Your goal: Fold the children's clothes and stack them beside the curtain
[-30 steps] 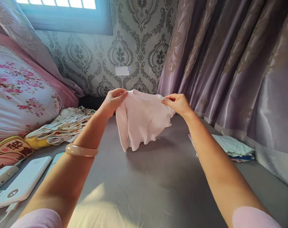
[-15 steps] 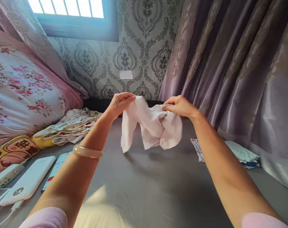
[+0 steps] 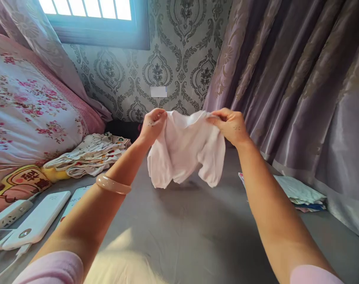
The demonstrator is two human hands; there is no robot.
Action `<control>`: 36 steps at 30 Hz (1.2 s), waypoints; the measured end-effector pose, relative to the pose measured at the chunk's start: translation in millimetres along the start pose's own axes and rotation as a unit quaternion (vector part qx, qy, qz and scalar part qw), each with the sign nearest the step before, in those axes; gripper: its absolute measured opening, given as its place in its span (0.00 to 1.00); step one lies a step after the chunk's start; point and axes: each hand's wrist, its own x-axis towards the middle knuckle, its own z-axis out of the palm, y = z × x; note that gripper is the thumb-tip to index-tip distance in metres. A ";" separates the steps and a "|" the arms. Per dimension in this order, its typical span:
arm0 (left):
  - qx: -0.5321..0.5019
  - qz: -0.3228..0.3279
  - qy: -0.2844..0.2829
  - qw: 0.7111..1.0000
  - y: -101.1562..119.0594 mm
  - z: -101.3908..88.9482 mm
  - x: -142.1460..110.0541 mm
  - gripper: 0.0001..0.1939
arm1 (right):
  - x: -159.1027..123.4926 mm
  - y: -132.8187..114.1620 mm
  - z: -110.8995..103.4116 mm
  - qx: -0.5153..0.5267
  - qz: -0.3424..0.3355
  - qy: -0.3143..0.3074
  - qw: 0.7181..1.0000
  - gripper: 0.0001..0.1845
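Observation:
A small pale pink long-sleeved top hangs between my two hands above the grey sheet. My left hand pinches its upper left corner near the shoulder. Its upper right corner is pinched by my right hand. The neckline shows between the hands, and a sleeve droops on each side. The lower edge is slightly blurred and hangs close to the sheet.
Left of my arm lie a pile of patterned cloths, a white power bank, a power strip and a phone. At right is a stack of folded clothes. Curtains hang behind it.
The top has gone from bunched and sideways to spread out between my hands. Both hands have risen slightly, and my right hand now grips near the other shoulder.

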 end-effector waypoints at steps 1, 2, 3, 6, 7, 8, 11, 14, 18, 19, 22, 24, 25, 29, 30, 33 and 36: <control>0.031 0.027 -0.005 0.999 0.4 0.4 -1.2 0.10 | -0.6 -1.2 0.3 0.001 0.002 0.001 1.000 0.17; 0.068 0.060 -0.009 0.996 1.5 -0.3 -2.7 0.12 | -1.5 -1.4 0.4 0.002 0.008 -0.014 1.000 0.18; 0.110 0.094 -0.020 0.989 3.3 -2.1 -4.5 0.13 | -2.6 -0.3 0.4 0.005 0.016 -0.039 0.999 0.18; 0.247 0.176 -0.075 0.950 8.2 -12.0 -10.5 0.16 | -6.1 10.7 -2.1 0.033 0.044 -0.043 0.998 0.20; 0.288 0.188 -0.080 0.936 8.9 -16.0 -12.3 0.17 | -6.8 16.0 -3.8 0.043 0.049 -0.014 0.998 0.21; 0.323 0.192 -0.075 0.924 8.8 -20.1 -13.9 0.17 | -7.3 21.3 -5.8 0.047 0.051 0.012 0.998 0.21; 0.399 0.187 -0.044 0.897 6.7 -30.7 -17.1 0.19 | -8.3 31.8 -11.6 0.014 0.034 0.037 0.999 0.22; 0.440 0.206 -0.029 0.874 7.1 -37.4 -17.9 0.19 | -11.6 28.8 -13.8 -0.089 -0.020 0.060 0.994 0.21; 0.451 0.245 -0.020 0.858 14.2 -45.4 -16.6 0.18 | -24.2 11.8 -14.0 -0.283 -0.093 0.108 0.948 0.22; 0.453 0.253 -0.016 0.855 16.6 -48.5 -16.3 0.18 | -28.5 7.5 -14.8 -0.322 -0.104 0.112 0.934 0.22; 0.470 0.283 -0.004 0.836 25.2 -62.4 -18.0 0.19 | -42.0 -5.6 -21.5 -0.396 -0.128 0.108 0.903 0.23; 0.482 0.315 -0.003 0.818 33.7 -75.5 -22.1 0.19 | -50.2 -17.6 -29.4 -0.410 -0.144 0.101 0.895 0.22; 0.485 0.332 -0.004 0.809 39.6 -82.7 -24.9 0.18 | -53.6 -25.5 -34.3 -0.407 -0.151 0.099 0.895 0.22; 0.456 0.370 -0.014 0.809 75.0 -108.6 -34.7 0.17 | -59.6 -65.3 -57.2 -0.348 -0.183 0.075 0.916 0.17; 0.440 0.364 -0.027 0.821 84.8 -112.6 -35.1 0.18 | -58.7 -74.1 -62.8 -0.324 -0.178 0.058 0.927 0.16; 0.400 0.302 -0.108 0.858 101.1 -116.4 -29.4 0.22 | -51.7 -85.1 -72.9 -0.248 -0.108 -0.010 0.963 0.14; 0.355 0.221 -0.199 0.886 78.8 -108.8 -21.9 0.22 | -46.5 -65.7 -65.5 -0.178 -0.007 -0.115 0.977 0.17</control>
